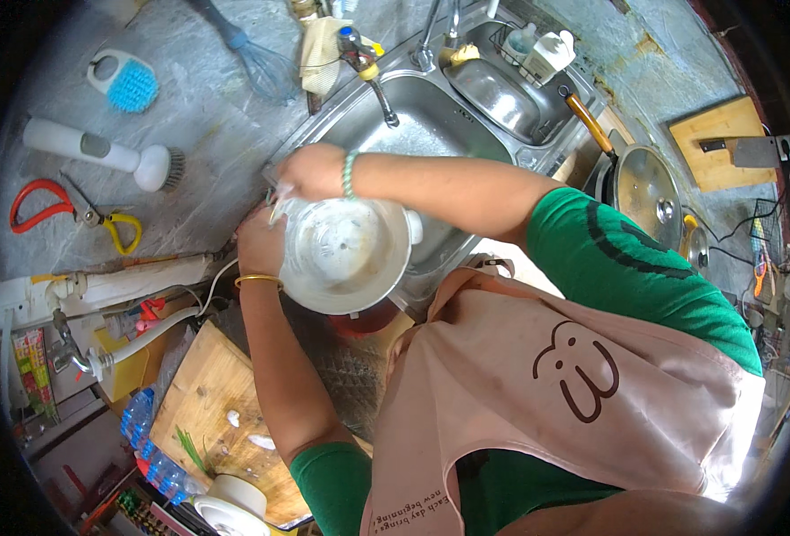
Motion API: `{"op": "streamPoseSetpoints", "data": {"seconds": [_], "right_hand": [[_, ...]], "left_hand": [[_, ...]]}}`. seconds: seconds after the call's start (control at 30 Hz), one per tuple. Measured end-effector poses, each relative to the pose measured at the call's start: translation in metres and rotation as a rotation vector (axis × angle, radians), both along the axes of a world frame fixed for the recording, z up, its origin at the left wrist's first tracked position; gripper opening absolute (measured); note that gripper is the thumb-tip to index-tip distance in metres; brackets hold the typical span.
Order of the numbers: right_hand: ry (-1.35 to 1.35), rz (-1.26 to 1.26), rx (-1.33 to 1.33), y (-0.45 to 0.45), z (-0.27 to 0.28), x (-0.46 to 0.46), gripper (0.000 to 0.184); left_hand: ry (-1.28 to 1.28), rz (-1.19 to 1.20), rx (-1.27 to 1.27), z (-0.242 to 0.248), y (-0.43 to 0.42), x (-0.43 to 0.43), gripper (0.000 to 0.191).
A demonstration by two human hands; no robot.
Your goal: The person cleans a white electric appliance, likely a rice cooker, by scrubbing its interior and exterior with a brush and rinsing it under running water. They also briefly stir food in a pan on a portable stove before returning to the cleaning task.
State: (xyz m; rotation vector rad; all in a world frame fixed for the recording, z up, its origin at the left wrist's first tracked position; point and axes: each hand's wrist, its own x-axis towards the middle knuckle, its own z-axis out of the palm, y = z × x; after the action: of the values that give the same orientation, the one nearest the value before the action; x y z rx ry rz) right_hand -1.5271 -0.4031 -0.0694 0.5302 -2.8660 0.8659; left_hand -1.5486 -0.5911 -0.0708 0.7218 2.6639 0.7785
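A white, round pot [345, 251] with a side handle is at the near left corner of the steel sink [428, 144]. Wet, cloudy marks cover its inside, and what supports it is hidden. My left hand [261, 238], with a gold bangle at the wrist, is against the pot's left rim. My right arm reaches across the sink, and my right hand [311, 173], wearing a green beaded bracelet, is bent just above the left one. Between the hands shows a small pale item [280, 209], too blurred to name. My right fingers close on it; the left fingertips are hidden.
A faucet [371, 70] hangs over the sink. Kitchen scissors [83, 213], a scrub brush [110, 149], a blue scrubber [130, 84] and a whisk [261, 63] lie on the grey counter. A wooden cutting board [221, 402] is lower left. A lidded wok [646, 191] stands right.
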Motion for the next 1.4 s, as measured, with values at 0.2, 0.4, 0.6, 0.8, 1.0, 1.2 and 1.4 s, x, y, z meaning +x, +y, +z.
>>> {"op": "streamPoseSetpoints", "data": {"seconds": [0.2,0.4,0.6,0.8,1.0,1.2,1.4], "right_hand": [[-0.017,0.093,-0.024,-0.007,-0.001,-0.004,0.024],[-0.031,0.021,0.077,0.008,-0.010,0.005,0.021],[-0.069,0.016,0.052,0.016,-0.014,0.011,0.016],[-0.047,0.079,0.045,-0.034,-0.001,0.015,0.019],[-0.102,-0.093,-0.146,0.039,-0.022,0.008,0.023],[-0.501,-0.044,0.373,0.137,-0.159,0.091,0.044],[-0.164,0.485,0.679,0.168,-0.278,0.125,0.035]], "left_hand": [[-0.040,0.006,0.033,-0.007,0.000,-0.002,0.028],[-0.106,-0.089,0.231,-0.002,-0.027,0.003,0.037],[-0.136,0.143,0.146,-0.002,-0.044,0.039,0.038],[-0.115,0.251,0.171,-0.006,-0.029,0.041,0.033],[-0.057,0.217,0.147,-0.006,-0.041,0.044,0.033],[-0.122,0.260,0.201,-0.008,-0.057,0.046,0.036],[-0.179,0.308,0.197,-0.013,-0.057,0.049,0.036]]}}
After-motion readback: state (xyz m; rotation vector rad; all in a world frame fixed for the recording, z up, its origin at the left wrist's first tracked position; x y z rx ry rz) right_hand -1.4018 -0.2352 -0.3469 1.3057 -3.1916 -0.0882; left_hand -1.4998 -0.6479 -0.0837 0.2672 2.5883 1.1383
